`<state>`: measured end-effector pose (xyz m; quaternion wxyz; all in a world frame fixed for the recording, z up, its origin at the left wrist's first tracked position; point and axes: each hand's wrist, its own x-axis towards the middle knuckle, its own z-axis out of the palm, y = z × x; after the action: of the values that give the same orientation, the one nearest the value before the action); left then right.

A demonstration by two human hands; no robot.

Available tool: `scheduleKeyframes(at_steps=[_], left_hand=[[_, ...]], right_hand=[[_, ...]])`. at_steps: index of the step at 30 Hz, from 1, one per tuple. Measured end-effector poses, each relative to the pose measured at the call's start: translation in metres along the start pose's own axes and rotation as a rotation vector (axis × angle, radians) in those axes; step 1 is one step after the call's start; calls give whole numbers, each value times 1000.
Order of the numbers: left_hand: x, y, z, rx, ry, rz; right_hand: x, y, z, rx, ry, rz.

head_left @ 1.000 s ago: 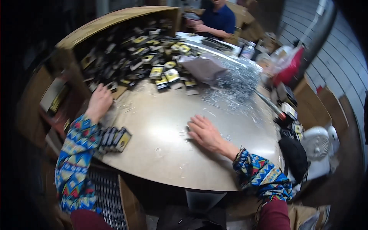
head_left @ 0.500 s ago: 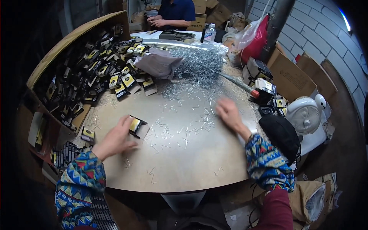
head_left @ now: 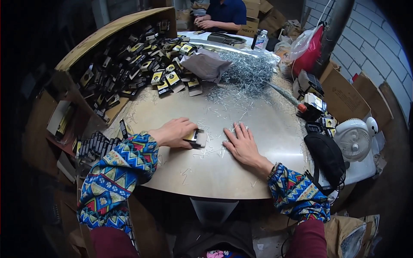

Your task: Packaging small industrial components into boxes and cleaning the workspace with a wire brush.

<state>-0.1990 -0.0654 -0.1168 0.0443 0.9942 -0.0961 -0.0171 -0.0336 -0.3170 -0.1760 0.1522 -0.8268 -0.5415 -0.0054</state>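
My left hand (head_left: pixel 174 132) is closed around a small black-and-yellow cardboard box (head_left: pixel 189 136), which lies on the tabletop with its pale end flap (head_left: pixel 200 139) open to the right. Just right of it, my right hand (head_left: pixel 243 145) rests flat with fingers spread, touching loose thin silvery metal pins (head_left: pixel 216 139). Between the box and that hand more pins lie scattered. Farther back rises a big heap of the same pins (head_left: pixel 249 74), partly behind a crumpled greyish paper sheet (head_left: pixel 205 65).
A large carton (head_left: pixel 69 60) full of similar small boxes stands at the left. Packed boxes (head_left: pixel 99 145) sit at the near left. On the right are a red-ended pointed tool (head_left: pixel 289 98), a black pouch (head_left: pixel 323 160) and a white fan (head_left: pixel 353 139). Another person (head_left: pixel 226 17) sits opposite.
My left hand has moved right with the box. My right hand has come down and left, and now lies spread on the pins. The whole view has shifted slightly.
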Motion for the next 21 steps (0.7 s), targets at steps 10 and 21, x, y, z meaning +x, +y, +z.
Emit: scheduleKeyframes(at_steps=[10, 21], left_hand=[[-100, 92, -60, -736, 313, -662], [-201, 207, 97, -2425, 603, -815]], right_hand=[[-11, 34, -2, 14, 91, -49], [10, -36, 4, 308, -161, -288]])
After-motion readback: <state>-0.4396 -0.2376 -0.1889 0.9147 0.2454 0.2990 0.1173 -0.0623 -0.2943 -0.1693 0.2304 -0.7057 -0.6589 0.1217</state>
